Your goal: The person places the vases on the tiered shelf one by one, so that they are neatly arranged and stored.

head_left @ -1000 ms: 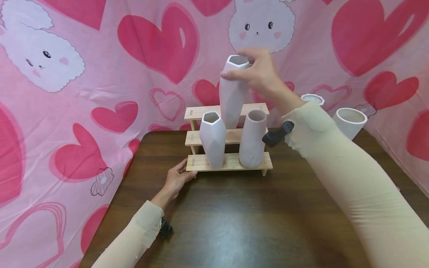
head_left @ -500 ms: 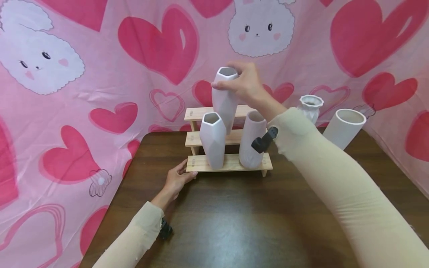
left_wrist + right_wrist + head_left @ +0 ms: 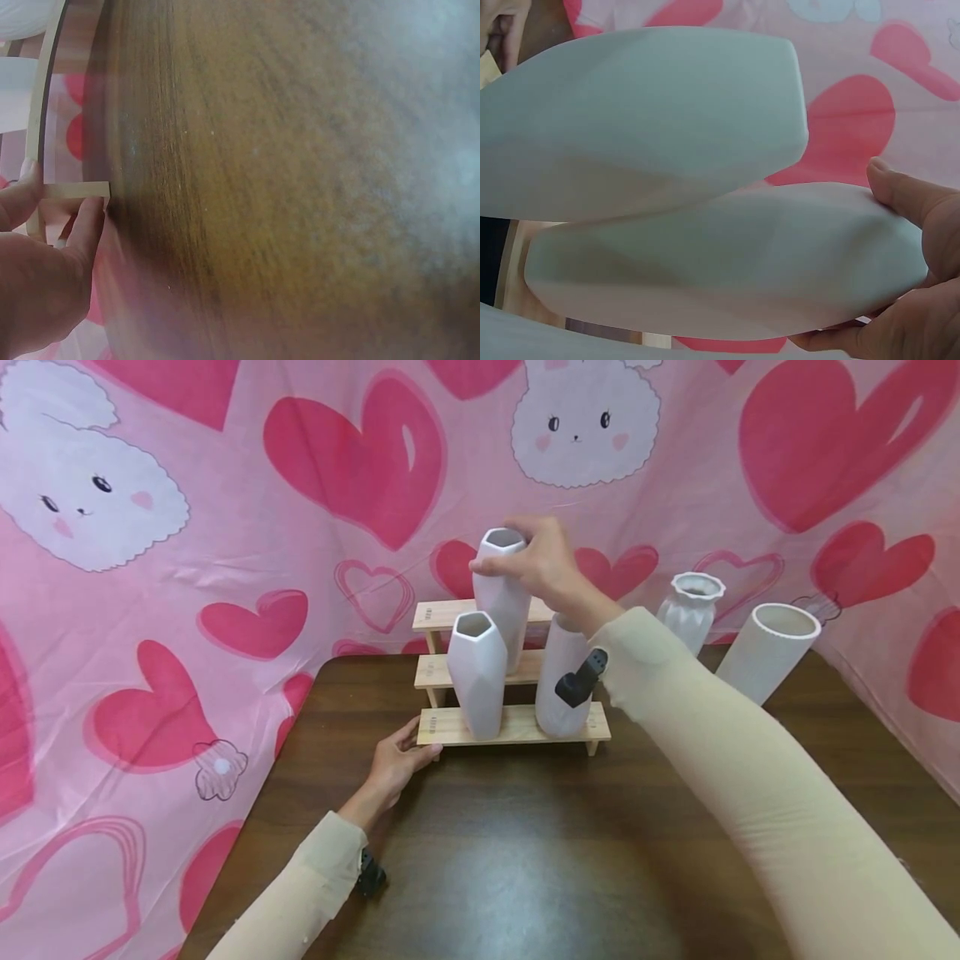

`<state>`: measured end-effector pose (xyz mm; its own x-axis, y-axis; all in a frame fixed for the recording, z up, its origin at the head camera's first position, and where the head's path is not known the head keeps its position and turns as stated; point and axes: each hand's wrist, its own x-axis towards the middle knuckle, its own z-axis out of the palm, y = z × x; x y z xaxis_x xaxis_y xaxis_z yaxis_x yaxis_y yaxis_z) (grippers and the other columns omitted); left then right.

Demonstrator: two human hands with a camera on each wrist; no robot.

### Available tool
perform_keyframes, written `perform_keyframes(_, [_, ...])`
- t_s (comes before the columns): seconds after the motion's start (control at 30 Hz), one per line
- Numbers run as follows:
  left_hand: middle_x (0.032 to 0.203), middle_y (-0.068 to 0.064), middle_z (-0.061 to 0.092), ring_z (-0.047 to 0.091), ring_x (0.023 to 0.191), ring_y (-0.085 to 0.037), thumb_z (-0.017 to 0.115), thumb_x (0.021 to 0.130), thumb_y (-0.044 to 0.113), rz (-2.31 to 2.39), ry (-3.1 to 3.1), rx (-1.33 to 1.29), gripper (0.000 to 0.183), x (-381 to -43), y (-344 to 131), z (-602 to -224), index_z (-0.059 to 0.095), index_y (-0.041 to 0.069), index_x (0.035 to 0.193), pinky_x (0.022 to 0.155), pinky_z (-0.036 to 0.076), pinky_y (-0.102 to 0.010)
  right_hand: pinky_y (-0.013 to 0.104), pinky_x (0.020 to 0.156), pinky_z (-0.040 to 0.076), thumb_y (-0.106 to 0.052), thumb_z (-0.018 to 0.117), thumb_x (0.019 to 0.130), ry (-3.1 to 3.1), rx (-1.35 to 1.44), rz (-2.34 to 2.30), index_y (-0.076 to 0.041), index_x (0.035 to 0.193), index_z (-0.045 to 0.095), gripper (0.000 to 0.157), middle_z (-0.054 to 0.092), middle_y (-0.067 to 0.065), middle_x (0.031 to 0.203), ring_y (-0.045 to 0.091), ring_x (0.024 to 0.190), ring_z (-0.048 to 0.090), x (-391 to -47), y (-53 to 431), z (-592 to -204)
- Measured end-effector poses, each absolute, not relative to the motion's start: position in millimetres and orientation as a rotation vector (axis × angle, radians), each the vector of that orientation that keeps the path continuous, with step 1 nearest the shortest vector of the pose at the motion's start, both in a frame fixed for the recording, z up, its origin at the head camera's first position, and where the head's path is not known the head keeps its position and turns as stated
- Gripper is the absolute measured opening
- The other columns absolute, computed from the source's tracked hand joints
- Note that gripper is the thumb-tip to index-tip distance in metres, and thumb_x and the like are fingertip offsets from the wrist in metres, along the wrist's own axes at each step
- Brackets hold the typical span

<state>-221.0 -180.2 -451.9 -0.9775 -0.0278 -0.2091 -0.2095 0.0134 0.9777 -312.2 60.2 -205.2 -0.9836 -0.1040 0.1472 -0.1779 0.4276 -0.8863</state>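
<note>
My right hand (image 3: 546,560) grips a tall white faceted vase (image 3: 504,610) near its five-sided rim, thumb on the near side. The vase stands upright with its base at the middle tier of a three-tier wooden stand (image 3: 517,720). In the right wrist view the held vase (image 3: 727,262) lies alongside a similar faceted vase (image 3: 645,120). That second vase (image 3: 477,681) stands on the stand's bottom tier, left side. My left hand (image 3: 393,764) holds the left end of the bottom tier; in the left wrist view the fingers meet its short leg (image 3: 79,190).
A smooth rounded vase (image 3: 553,652) stands on the bottom tier's right side, partly behind my right wrist camera. A ruffled-rim vase (image 3: 688,610) and a white cylindrical vase (image 3: 772,647) stand at the right of the dark wooden table (image 3: 510,860). Pink heart-print cloth (image 3: 352,460) hangs behind.
My right hand has lowered the faceted vase and carried it slightly left, down to the middle tier behind the front faceted vase. The left hand has stayed on the stand's end.
</note>
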Motion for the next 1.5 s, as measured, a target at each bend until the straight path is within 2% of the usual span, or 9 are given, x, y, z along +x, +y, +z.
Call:
perform_keyframes(0.37, [0.135, -0.023, 0.053, 0.065, 0.089, -0.012, 0.070, 0.085, -0.002, 2.111, 2.132, -0.261, 0.072, -220.3, -179.5, -452.5, 0.037, 0.007, 0.148, 0.081, 0.056, -0.025, 0.030, 0.084, 0.054, -0.036, 0.084, 0.073, -2.665, 0.244, 1.571, -0.023, 0.134, 0.058, 0.068, 0.060, -0.002, 0.118, 0.018, 0.098, 0.057, -313.1, 58.5, -210.7])
perform_keyframes(0.5, [0.135, -0.022, 0.053, 0.064, 0.092, -0.014, 0.070, 0.085, -0.002, 2.105, 2.142, -0.271, 0.072, -221.4, -179.8, -453.3, 0.038, 0.008, 0.148, 0.081, 0.056, -0.026, 0.031, 0.083, 0.054, -0.037, 0.085, 0.073, -2.664, 0.273, 1.572, -0.022, 0.132, 0.059, 0.067, 0.061, -0.001, 0.116, 0.020, 0.098, 0.057, -315.2, 58.6, -211.3])
perform_keyframes(0.7, [0.138, -0.022, 0.050, 0.063, 0.095, -0.013, 0.070, 0.085, -0.002, 2.108, 2.139, -0.272, 0.072, -222.4, -181.2, -453.3, 0.037, 0.007, 0.148, 0.083, 0.056, -0.027, 0.030, 0.082, 0.054, -0.036, 0.084, 0.075, -2.664, 0.410, 1.507, -0.017, 0.127, 0.061, 0.060, 0.062, 0.002, 0.112, 0.019, 0.096, 0.058, -319.6, 60.8, -211.1])
perform_keyframes(0.93, [0.138, -0.021, 0.050, 0.062, 0.096, -0.012, 0.069, 0.085, -0.002, 2.115, 2.137, -0.264, 0.071, -222.0, -181.0, -453.4, 0.037, 0.007, 0.148, 0.084, 0.056, -0.028, 0.028, 0.082, 0.053, -0.036, 0.082, 0.076, -2.685, 0.452, 1.481, -0.014, 0.131, 0.056, 0.065, 0.061, 0.003, 0.115, 0.017, 0.097, 0.058, -320.1, 62.0, -211.2])
perform_keyframes(1.07, [0.139, -0.022, 0.049, 0.062, 0.098, -0.014, 0.069, 0.086, -0.001, 2.107, 2.140, -0.260, 0.071, -222.2, -181.0, -453.1, 0.037, 0.007, 0.148, 0.086, 0.055, -0.029, 0.030, 0.088, 0.052, -0.036, 0.081, 0.079, -2.719, 0.435, 1.487, -0.014, 0.136, 0.051, 0.069, 0.058, 0.004, 0.124, 0.019, 0.105, 0.056, -319.0, 62.6, -210.4])
perform_keyframes(1.27, [0.138, -0.021, 0.050, 0.063, 0.095, -0.014, 0.069, 0.086, -0.002, 2.111, 2.132, -0.267, 0.071, -222.3, -180.2, -452.7, 0.037, 0.007, 0.148, 0.084, 0.056, -0.029, 0.037, 0.100, 0.047, -0.042, 0.077, 0.081, -2.769, 0.398, 1.462, -0.019, 0.150, 0.031, 0.086, 0.042, 0.005, 0.147, 0.022, 0.129, 0.043, -313.3, 72.5, -202.6])
perform_keyframes(1.5, [0.136, -0.022, 0.052, 0.064, 0.089, -0.011, 0.069, 0.086, -0.003, 2.125, 2.124, -0.265, 0.071, -221.9, -179.1, -452.0, 0.036, 0.007, 0.148, 0.081, 0.056, -0.026, 0.041, 0.108, 0.039, -0.045, 0.075, 0.081, -2.730, 0.461, 1.432, -0.023, 0.151, 0.029, 0.086, 0.037, 0.002, 0.151, 0.021, 0.136, 0.038, -302.1, 103.3, -193.5])
